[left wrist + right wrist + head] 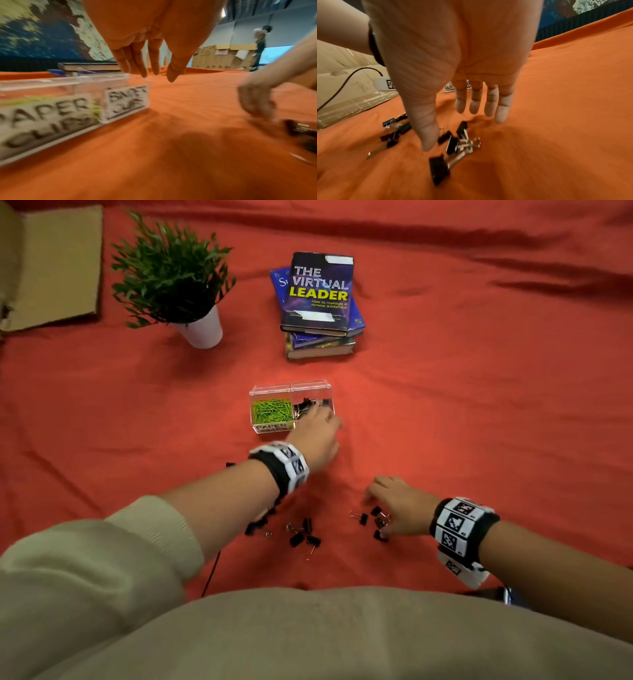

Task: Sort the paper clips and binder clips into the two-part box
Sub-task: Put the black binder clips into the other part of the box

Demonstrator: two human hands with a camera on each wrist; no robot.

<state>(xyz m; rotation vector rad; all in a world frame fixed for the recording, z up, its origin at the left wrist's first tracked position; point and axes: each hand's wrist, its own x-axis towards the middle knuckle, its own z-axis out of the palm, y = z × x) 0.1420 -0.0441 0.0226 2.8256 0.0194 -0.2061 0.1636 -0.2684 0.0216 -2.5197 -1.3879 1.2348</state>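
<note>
Over an orange-draped table point(479, 405), the left hand point(317, 433) hangs with fingers spread above the binder-clip side of the clear two-part box point(270, 392), green paper clips point(273, 411) beside. The right hand point(453, 54), fingers spread and empty, hovers over loose binder clips point(452, 143): light, stiff, probably best pinched by the black body.
</note>
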